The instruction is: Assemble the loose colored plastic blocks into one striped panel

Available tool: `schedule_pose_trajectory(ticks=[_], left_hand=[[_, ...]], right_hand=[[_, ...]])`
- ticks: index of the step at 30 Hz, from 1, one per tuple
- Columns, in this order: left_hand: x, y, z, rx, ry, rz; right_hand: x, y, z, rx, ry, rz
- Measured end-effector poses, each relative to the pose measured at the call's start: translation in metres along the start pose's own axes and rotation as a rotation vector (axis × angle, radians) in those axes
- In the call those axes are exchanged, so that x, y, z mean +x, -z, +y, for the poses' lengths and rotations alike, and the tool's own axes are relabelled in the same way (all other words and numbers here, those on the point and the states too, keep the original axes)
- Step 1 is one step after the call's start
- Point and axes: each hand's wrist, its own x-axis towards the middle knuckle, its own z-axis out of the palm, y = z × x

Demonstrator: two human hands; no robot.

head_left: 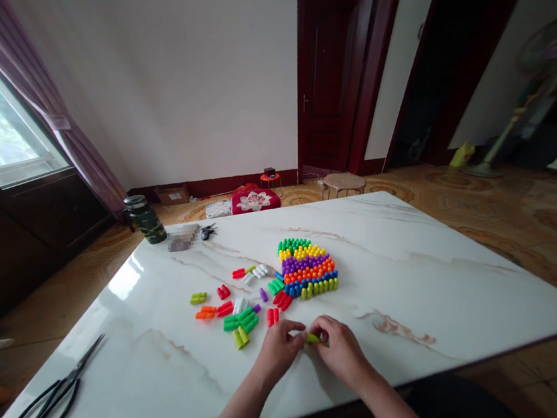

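Note:
Close to the table's front edge, my left hand [280,348] and my right hand [340,348] meet around a small yellow-green plastic peg-like piece [313,338]. Fingers of both hands are closed at its two ends, hiding part of it. Just beyond them stands a block of upright pieces in coloured bands, with green, yellow, purple pegs [305,262], orange and blue rows. A yellow-green row [320,289] forms its near side. Left of it lie loose pieces, among them red ones [272,316], green ones [241,319], white ones [240,305] and a yellow-green pair [241,337].
Black-handled scissors [54,402] lie at the left of the white marble-patterned table [394,249]. A camouflage bottle [145,219], a blurred-out item [184,238] and keys [207,231] sit at the far left. Beyond the table are stools [344,183] and a fan [514,115].

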Motion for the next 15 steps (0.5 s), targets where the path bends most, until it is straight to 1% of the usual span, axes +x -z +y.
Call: schedule_pose_trajectory(ticks=[2,4,6,8,10,12,13,15], left_hand=[[0.007,0.004,0.004,-0.111,0.097,0.095],[0.014,0.01,0.008,-0.215,0.166,0.218],[0.018,0.019,0.012,-0.284,0.161,0.346],[0.02,0.028,0.015,-0.352,0.132,0.417],[0.019,0.032,0.017,-0.416,0.114,0.419],[0.016,0.032,0.02,-0.429,0.104,0.387],[0.014,0.031,0.022,-0.408,0.108,0.362],[0.01,0.026,0.025,-0.334,0.13,0.305]], right_hand=[[0.001,0.002,0.007,0.082,-0.075,0.013],[0.003,0.008,0.016,0.185,-0.136,0.053],[0.006,0.017,0.029,0.269,-0.18,0.122],[0.011,0.026,0.042,0.349,-0.226,0.205],[0.016,0.033,0.053,0.443,-0.278,0.293],[0.02,0.036,0.062,0.503,-0.325,0.356],[0.021,0.037,0.065,0.5,-0.339,0.363],[0.022,0.037,0.069,0.431,-0.332,0.331]])
